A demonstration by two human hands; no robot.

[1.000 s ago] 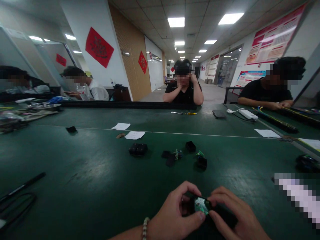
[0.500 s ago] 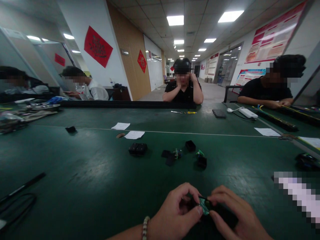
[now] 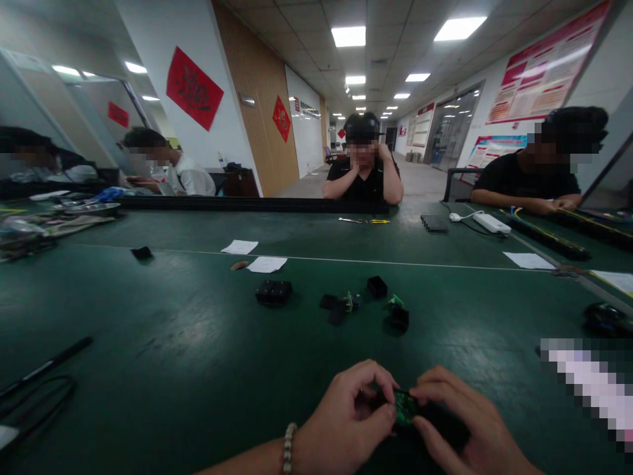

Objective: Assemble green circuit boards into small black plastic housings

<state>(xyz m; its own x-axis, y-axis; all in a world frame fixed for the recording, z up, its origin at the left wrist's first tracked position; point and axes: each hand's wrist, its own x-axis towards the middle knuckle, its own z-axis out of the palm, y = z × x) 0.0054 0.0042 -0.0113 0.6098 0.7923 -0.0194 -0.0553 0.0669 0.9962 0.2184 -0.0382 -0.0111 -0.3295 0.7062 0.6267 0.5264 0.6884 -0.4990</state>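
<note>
Between my two hands is a small green circuit board [image 3: 405,408] with a dark edge around it, close to the table's near side. My left hand [image 3: 349,415], with a beaded bracelet at the wrist, pinches its left side between thumb and forefinger. My right hand [image 3: 462,419] grips the right side with thumb and fingertips. The fingers cover part of the board, and its underside is hidden. Farther out lie an open black box [image 3: 377,286], another black box [image 3: 399,319] beside a green board [image 3: 395,301], and flat black pieces [image 3: 337,312] next to an upright board [image 3: 351,301].
Two joined black boxes [image 3: 273,291] sit left of the loose parts. White papers [image 3: 267,264] lie near the table seam. A black pen-like tool [image 3: 47,366] with a cable is at left. A power strip [image 3: 491,223] is at far right. People sit across the table.
The green board's face between my fingers looks darker and tilted slightly differently. Both hands hold nearly the same place, and the view has shifted slightly.
</note>
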